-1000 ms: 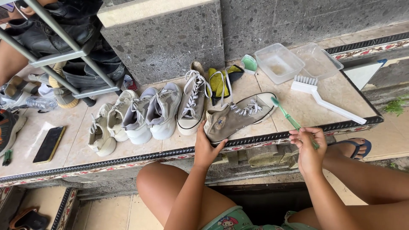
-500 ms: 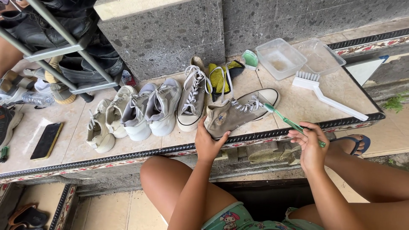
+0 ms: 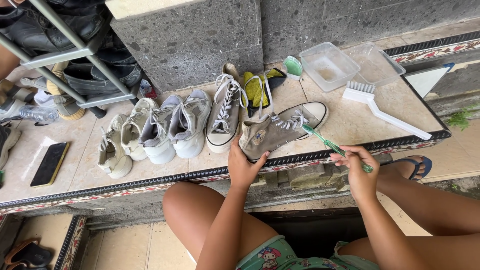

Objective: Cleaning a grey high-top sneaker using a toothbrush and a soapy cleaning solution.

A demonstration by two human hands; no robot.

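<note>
I'm at a beige tiled bench (image 3: 345, 122) with dark patterned edging. Rough grey stone wall (image 3: 200, 40) behind, daylight everywhere.

We have a single view, from a camera worn on the head, looking steeply down past our knees onto a tiled ledge (image 3: 350, 122) in front of us. It sits close, at arm's reach: our left hand (image 3: 243, 167) and right hand (image 3: 359, 170) fill the lower middle, a stone wall (image 3: 200, 40) closes the top.
</note>
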